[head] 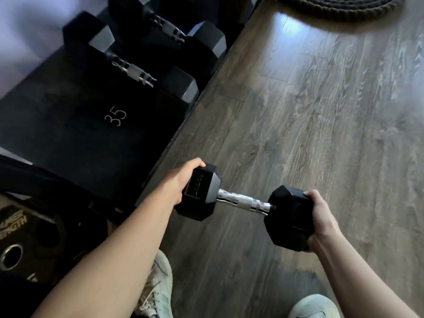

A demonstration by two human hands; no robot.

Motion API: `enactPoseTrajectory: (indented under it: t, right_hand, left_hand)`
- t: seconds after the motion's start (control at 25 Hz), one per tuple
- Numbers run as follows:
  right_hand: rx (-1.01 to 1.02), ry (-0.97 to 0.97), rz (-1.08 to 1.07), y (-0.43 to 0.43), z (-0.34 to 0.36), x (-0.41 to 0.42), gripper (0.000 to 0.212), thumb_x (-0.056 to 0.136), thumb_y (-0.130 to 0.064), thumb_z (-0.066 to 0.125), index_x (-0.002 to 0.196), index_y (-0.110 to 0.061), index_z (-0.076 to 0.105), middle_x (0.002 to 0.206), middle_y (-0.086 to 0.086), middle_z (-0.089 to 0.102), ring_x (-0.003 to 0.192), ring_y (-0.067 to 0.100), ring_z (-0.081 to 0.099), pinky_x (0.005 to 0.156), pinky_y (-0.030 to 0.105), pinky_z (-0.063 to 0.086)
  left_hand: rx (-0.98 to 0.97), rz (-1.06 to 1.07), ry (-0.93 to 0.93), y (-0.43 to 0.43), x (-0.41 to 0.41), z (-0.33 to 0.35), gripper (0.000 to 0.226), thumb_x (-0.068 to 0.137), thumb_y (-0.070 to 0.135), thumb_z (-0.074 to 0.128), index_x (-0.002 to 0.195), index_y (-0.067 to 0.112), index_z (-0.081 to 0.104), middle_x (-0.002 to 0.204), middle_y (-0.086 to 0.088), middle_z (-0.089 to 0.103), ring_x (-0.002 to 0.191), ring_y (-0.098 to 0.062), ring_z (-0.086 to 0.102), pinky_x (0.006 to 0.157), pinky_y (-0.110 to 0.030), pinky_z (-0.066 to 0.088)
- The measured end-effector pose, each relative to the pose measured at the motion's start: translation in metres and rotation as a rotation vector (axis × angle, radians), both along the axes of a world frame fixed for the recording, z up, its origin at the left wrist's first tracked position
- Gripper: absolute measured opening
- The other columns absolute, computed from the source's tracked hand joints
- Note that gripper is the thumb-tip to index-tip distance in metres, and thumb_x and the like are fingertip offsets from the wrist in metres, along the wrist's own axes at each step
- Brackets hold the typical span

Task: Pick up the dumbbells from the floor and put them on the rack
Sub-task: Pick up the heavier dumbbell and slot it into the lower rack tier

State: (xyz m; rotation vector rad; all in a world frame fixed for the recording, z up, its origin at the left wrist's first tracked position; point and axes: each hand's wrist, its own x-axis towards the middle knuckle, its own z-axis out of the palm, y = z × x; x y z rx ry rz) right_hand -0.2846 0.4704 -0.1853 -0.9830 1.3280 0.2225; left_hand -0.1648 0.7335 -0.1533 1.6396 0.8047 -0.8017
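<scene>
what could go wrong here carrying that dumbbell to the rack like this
1. Both the left hand and right hand cup the heads of the dumbbell, not its chrome handle; a smooth head could slip out.
2. It hangs above the floor close to the shoes, so a drop may land on a foot.
3. The free spot marked 35 on the rack sits beside another racked dumbbell; fingers on the heads could get pinched.

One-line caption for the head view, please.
Both hands, left and right, carry a hex dumbbell by its ends beside the rack.

The dumbbell (243,204) pairs matt black rubbery heads with a shiny knurled metal handle above a wood-grain floor (321,111).
</scene>
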Motion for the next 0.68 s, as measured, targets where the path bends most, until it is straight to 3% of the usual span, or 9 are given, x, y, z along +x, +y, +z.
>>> enactPoseTrajectory:
  t: [0.08, 0.28, 0.36, 0.44, 0.52, 0.6, 0.68]
  right_hand:
    - [0.002, -0.053, -0.008, 0.002, 0.019, 0.008, 0.080, 0.039, -0.055, 0.072, 0.111, -0.021, 0.072, 0.110, 0.008, 0.074, 0.086, 0.033, 0.069, 0.090, 0.052, 0.053]
    - [0.050, -0.161, 0.005, 0.038, 0.076, 0.047, 0.085, 0.039, -0.058, 0.072, 0.116, -0.023, 0.070, 0.117, 0.007, 0.073, 0.098, 0.033, 0.072, 0.092, 0.058, 0.051]
    - [0.056, -0.190, -0.014, 0.064, 0.094, 0.066, 0.072, 0.040, -0.058, 0.071, 0.103, -0.023, 0.072, 0.106, 0.005, 0.075, 0.086, 0.031, 0.073, 0.080, 0.052, 0.057]
    - [0.067, -0.225, -0.018, 0.096, 0.107, 0.085, 0.059, 0.046, -0.058, 0.071, 0.091, -0.019, 0.071, 0.090, 0.004, 0.074, 0.068, 0.027, 0.073, 0.056, 0.042, 0.058]
    - [0.112, -0.231, -0.011, 0.131, 0.114, 0.108, 0.052, 0.052, -0.057, 0.071, 0.086, -0.018, 0.070, 0.083, 0.006, 0.072, 0.059, 0.028, 0.072, 0.044, 0.042, 0.055]
    - [0.173, -0.214, 0.032, 0.166, 0.116, 0.129, 0.059, 0.051, -0.060, 0.069, 0.093, -0.019, 0.071, 0.097, 0.010, 0.071, 0.076, 0.033, 0.073, 0.054, 0.049, 0.059]
    - [0.235, -0.237, 0.062, 0.196, 0.114, 0.145, 0.082, 0.048, -0.064, 0.067, 0.118, -0.021, 0.066, 0.121, 0.011, 0.066, 0.102, 0.038, 0.067, 0.076, 0.059, 0.059]
  left_hand:
    - [0.019, -0.028, -0.061, 0.002, 0.013, 0.029, 0.040, 0.061, 0.050, 0.071, 0.085, 0.018, 0.068, 0.075, -0.006, 0.067, 0.049, -0.019, 0.065, 0.043, -0.024, 0.048]
    - [0.117, -0.098, -0.197, 0.043, 0.053, 0.107, 0.050, 0.050, 0.057, 0.071, 0.084, 0.021, 0.071, 0.079, -0.003, 0.072, 0.074, -0.024, 0.068, 0.057, -0.032, 0.048]
    - [0.160, -0.079, -0.222, 0.066, 0.070, 0.133, 0.044, 0.050, 0.056, 0.072, 0.076, 0.020, 0.069, 0.071, -0.003, 0.070, 0.066, -0.023, 0.067, 0.056, -0.031, 0.050]
    - [0.235, -0.044, -0.224, 0.093, 0.088, 0.156, 0.039, 0.052, 0.054, 0.073, 0.069, 0.019, 0.070, 0.065, -0.005, 0.070, 0.060, -0.025, 0.067, 0.049, -0.031, 0.051]
    - [0.318, -0.006, -0.240, 0.123, 0.111, 0.170, 0.041, 0.052, 0.052, 0.073, 0.073, 0.017, 0.070, 0.067, -0.008, 0.069, 0.066, -0.027, 0.064, 0.053, -0.031, 0.049]
    - [0.399, 0.044, -0.249, 0.153, 0.131, 0.177, 0.041, 0.055, 0.051, 0.073, 0.076, 0.015, 0.067, 0.057, -0.007, 0.067, 0.065, -0.027, 0.061, 0.055, -0.031, 0.045]
    - [0.453, 0.098, -0.245, 0.178, 0.144, 0.176, 0.039, 0.058, 0.049, 0.073, 0.076, 0.015, 0.066, 0.047, -0.006, 0.063, 0.061, -0.027, 0.059, 0.055, -0.030, 0.043]
